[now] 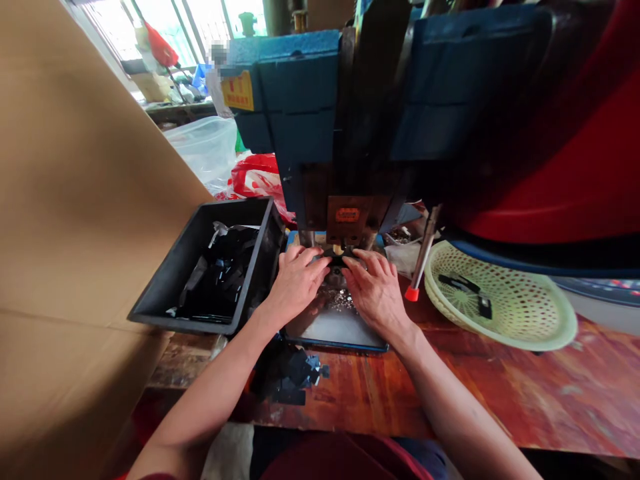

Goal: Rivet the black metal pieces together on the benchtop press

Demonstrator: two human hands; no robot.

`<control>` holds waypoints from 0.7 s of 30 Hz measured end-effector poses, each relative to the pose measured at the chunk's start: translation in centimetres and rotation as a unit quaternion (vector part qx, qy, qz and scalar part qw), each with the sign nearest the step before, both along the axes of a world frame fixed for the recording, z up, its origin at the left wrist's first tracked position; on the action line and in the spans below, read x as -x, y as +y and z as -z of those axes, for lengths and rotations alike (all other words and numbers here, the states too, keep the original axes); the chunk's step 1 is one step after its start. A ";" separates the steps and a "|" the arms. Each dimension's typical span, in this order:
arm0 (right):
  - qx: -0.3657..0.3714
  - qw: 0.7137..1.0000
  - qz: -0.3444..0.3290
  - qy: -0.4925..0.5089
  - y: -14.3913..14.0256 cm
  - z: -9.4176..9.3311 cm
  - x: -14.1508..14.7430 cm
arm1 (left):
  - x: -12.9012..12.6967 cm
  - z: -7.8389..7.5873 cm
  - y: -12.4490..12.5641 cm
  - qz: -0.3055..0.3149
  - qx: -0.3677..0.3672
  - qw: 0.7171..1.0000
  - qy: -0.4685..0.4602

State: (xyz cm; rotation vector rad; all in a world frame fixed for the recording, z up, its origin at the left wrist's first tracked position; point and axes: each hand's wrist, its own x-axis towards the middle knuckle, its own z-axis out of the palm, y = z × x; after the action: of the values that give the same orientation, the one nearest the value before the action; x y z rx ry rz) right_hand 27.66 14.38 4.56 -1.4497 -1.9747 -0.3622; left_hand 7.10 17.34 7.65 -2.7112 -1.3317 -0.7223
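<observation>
Under the ram of a blue press (307, 100), both hands meet at a small dark piece (338, 259). My left hand (299, 281) has its thumb and fingertips closed on the piece's left end. At the other end, the fingers of my right hand (375, 288) grip it in the same way. Fingers cover much of the piece, so its full shape is hidden. A brass-coloured punch tip (338, 249) sits just above its middle. Small shiny scraps (343, 299) lie on the machine's metal base plate (333, 330) between my wrists.
A black bin (273, 250) of dark flat pieces stands left. Several similar pieces (300, 370) lie at the wooden table's (370, 387) front. Right are a red-tipped lever (423, 257), a pale-green basket (530, 303) holding dark pieces, and a large red guard (565, 173). Cardboard (85, 167) rises left.
</observation>
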 end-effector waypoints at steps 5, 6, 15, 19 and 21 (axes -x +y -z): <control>0.008 1.000 -0.011 -0.023 0.0 -0.3 0.3 | -0.1 -0.1 -0.2 -0.001 0.008 1.000 -0.004; 0.009 1.000 -0.012 -0.027 0.0 -0.3 0.3 | -0.1 0.0 -0.2 -0.001 0.008 1.000 -0.004; 0.023 0.998 -0.030 -0.054 0.2 -0.4 0.3 | -0.1 0.4 0.1 0.010 -0.001 1.000 -0.009; 0.044 0.994 -0.043 0.093 -0.1 -0.2 -0.2 | -0.2 0.4 0.0 0.004 -0.004 0.999 -0.033; 0.055 0.966 -0.027 0.252 -1.2 0.0 -1.0 | 0.1 0.4 -0.5 -0.007 -0.014 0.997 -0.069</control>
State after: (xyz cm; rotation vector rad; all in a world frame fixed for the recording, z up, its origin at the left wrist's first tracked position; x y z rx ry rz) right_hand 28.62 13.22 4.51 -1.3835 -1.6311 0.1381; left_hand 6.98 16.85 7.21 -2.6709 -1.3543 -0.9356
